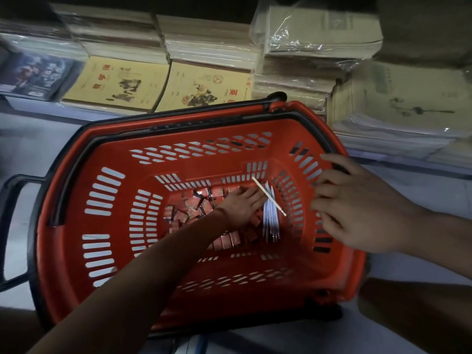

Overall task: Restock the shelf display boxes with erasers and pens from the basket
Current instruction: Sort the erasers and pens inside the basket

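Note:
A red plastic basket (107,190) with black handles sits on the floor below me. On its bottom lie several small red-wrapped erasers (194,208) and a bundle of white pens (271,221), with one thin white stick (268,196) lying across them. My left hand (242,204) reaches deep into the basket, its fingers laid flat over the erasers beside the pens. My right hand (357,203) hovers over the basket's right rim, fingers slightly bent and holding nothing. No display boxes are in view.
Stacks of exercise books (117,83) and plastic-wrapped paper packs (319,31) line the low shelf behind the basket. More wrapped stacks (398,111) stand at the right. Pale floor (421,190) surrounds the basket.

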